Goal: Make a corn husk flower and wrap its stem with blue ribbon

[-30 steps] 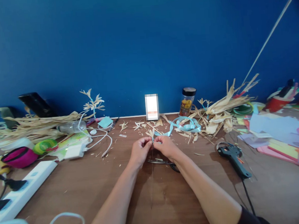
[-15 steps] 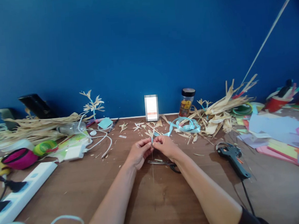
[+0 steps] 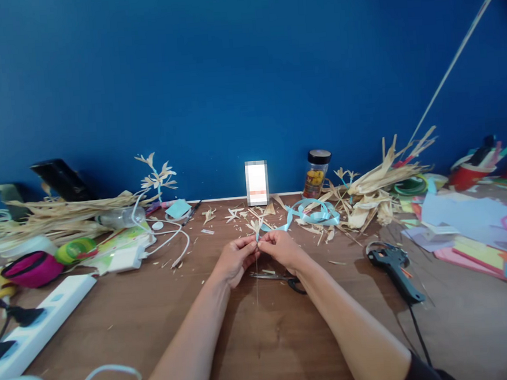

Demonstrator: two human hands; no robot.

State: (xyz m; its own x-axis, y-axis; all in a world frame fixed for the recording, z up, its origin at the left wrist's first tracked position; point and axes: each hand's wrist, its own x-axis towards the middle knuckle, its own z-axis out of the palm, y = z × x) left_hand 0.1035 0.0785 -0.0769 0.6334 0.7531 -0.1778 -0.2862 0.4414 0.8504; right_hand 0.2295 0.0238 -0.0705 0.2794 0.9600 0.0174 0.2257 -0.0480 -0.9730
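Between the fingertips of my left hand (image 3: 241,257) and my right hand (image 3: 280,249) is a small dried-husk flower (image 3: 255,227) on a thin wire stem. Both hands pinch it just below its pale petals, where a bit of light blue shows. The thin stem (image 3: 256,282) hangs down below the fingers. Light blue ribbon (image 3: 277,228) runs from behind my right fingers to a loose coil at the back. Under my hands lie scissors (image 3: 270,276), their black handle partly hidden by my right wrist.
A glue gun (image 3: 393,270) rests on the right, near coloured paper (image 3: 468,215). Corn husks (image 3: 378,175), husk scraps and a black-lidded jar (image 3: 316,174) stand along the back. At left are a white power strip (image 3: 49,320), a pink pouch (image 3: 33,269) and cables. Another husk flower (image 3: 159,176) stands upright.
The thin stem below my fingers has swung slightly left, and the petals have turned a little. Both hands keep their pinch in almost the same place.
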